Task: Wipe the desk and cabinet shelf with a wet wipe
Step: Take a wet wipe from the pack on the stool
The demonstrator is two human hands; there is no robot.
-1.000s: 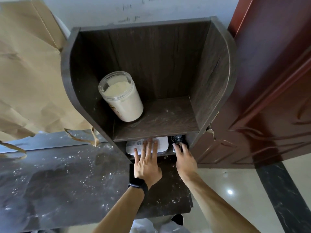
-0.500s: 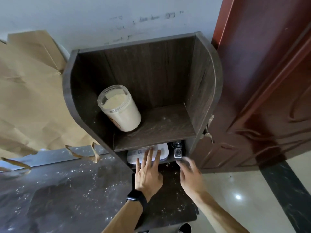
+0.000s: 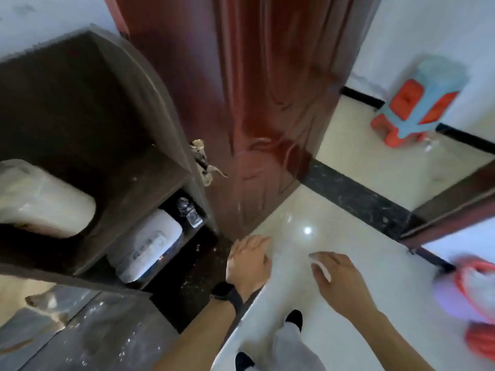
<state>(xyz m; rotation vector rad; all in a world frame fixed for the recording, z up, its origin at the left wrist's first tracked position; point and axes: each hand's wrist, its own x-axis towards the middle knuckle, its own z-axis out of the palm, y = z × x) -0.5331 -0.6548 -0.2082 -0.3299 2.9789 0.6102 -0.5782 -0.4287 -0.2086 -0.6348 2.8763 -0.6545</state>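
Fingers of the right hand (image 3: 340, 279) pinch a small white wipe (image 3: 321, 267); left hand (image 3: 249, 261) hangs loose.

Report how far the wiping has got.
Nothing looks done: white specks cover the desk and dot the shelf beside the jar. In hand: the right hand has a white scrap against it, possibly a wipe; too blurred to confirm. Remaining: wiping both surfaces. The left hand hovers over the desk edge.
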